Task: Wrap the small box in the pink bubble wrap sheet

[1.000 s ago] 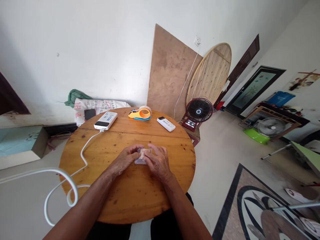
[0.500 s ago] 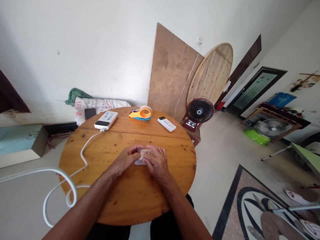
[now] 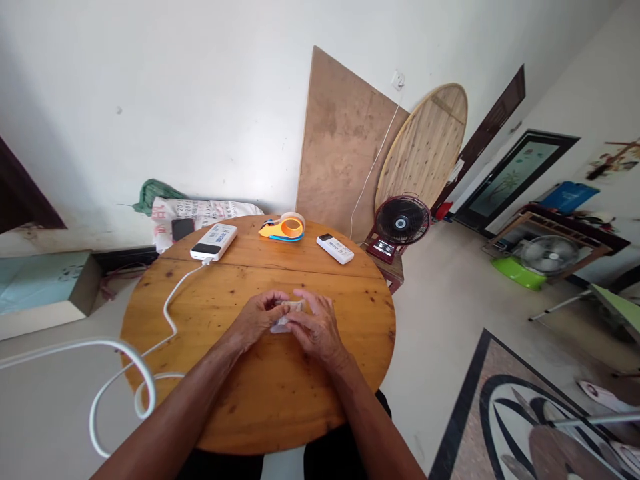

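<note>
Near the middle of the round wooden table [image 3: 260, 387], both my hands close around a small whitish, partly see-through packet [image 3: 281, 326]. My left hand [image 3: 260, 316] pinches its left side between thumb and fingers. From the right, my right hand [image 3: 318, 328] grips it, the thumb and fingertips pressing on its top. Fingers cover much of the packet, so its exact kind cannot be made out. Beyond the hands lie an orange and blue tape dispenser [image 3: 270, 231] with a roll of tape and a white power bank [image 3: 335, 249].
Another white power bank [image 3: 215, 241] sits at the table's far left, with a thick white cable [image 3: 167, 300] plugged in and looping over the left edge. A dark phone-like object [image 3: 183, 229] lies on a printed sack [image 3: 220, 210]. A black fan [image 3: 401, 221] stands beyond the right edge.
My fingers have shifted slightly on the packet, and the pinkish part seen on its top before is now mostly covered. The whole view has moved a little.
</note>
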Action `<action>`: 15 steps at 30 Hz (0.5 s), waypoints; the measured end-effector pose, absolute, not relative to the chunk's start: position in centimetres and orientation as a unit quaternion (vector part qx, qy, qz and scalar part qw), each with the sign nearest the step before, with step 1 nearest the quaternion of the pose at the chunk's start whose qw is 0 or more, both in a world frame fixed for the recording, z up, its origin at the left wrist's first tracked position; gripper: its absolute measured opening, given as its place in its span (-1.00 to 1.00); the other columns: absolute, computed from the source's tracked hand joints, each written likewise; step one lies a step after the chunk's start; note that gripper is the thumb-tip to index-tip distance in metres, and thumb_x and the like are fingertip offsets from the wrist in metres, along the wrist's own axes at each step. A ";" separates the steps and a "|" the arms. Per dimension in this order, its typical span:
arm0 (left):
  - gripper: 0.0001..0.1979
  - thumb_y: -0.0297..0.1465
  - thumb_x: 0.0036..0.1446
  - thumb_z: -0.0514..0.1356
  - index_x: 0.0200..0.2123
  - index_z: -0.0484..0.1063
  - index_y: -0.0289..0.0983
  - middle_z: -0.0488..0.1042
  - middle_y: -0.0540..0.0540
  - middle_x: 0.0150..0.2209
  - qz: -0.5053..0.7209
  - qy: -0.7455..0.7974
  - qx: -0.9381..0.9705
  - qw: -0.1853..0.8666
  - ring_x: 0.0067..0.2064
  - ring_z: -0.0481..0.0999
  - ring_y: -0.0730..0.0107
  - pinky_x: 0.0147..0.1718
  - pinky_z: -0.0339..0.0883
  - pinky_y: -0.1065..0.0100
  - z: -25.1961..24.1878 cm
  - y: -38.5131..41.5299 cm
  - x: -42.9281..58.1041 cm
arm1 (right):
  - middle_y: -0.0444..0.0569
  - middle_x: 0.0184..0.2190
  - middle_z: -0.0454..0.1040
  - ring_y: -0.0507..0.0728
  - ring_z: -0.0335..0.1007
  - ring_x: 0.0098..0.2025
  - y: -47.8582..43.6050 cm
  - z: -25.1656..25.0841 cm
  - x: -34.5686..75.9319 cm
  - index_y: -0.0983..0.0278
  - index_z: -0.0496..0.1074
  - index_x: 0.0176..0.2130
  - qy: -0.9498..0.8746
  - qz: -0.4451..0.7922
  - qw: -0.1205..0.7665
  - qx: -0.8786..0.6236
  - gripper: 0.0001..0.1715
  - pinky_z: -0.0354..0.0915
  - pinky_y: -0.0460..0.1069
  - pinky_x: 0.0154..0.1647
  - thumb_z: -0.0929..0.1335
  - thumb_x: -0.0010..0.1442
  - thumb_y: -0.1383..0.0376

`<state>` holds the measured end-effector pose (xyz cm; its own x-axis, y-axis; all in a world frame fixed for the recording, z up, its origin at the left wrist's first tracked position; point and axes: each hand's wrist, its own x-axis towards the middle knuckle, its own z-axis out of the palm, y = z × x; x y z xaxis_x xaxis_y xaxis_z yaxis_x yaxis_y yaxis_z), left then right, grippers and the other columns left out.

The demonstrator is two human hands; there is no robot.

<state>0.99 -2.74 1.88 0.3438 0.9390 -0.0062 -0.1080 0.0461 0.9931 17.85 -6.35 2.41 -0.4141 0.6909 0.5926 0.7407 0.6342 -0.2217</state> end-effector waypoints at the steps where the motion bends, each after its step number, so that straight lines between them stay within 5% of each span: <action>1: -0.67 -0.21 -0.11 0.29 -0.32 0.41 -0.31 0.46 0.01 -0.41 0.428 0.382 0.546 0.611 -0.41 0.38 0.45 -0.40 0.25 0.42 1.8 -2.7 1.0 | -0.05 0.12 0.27 0.17 0.20 0.07 -6.3 2.4 17.9 0.13 0.51 -0.27 -0.840 -0.034 0.335 -0.426 -0.87 0.09 0.08 0.03 0.35 0.14 0.27; 9: -0.63 -0.20 -0.13 0.29 -0.28 0.37 -0.30 0.44 0.04 -0.46 0.427 0.396 0.535 0.612 -0.45 0.36 0.45 -0.46 0.21 0.43 1.3 -2.6 1.1 | 0.03 0.12 0.26 0.18 0.20 0.12 -6.5 2.8 18.3 0.20 0.42 -0.12 -0.794 0.026 0.386 -0.468 -0.70 0.12 0.09 0.10 0.32 0.10 0.29; 15: -0.66 -0.21 -0.10 0.27 -0.30 0.37 -0.30 0.44 0.03 -0.46 0.429 0.391 0.547 0.604 -0.42 0.37 0.43 -0.40 0.24 0.40 1.5 -2.7 1.2 | 0.00 0.14 0.24 0.21 0.20 0.10 -6.3 2.6 18.4 0.14 0.47 -0.12 -0.822 -0.008 0.346 -0.452 -0.70 0.12 0.12 0.06 0.35 0.10 0.27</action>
<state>1.15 -2.67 1.51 0.3263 0.9453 -0.0025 -0.0909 0.0340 0.9953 18.39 -6.27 2.60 -0.3524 0.7378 0.5757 0.7486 0.5914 -0.2997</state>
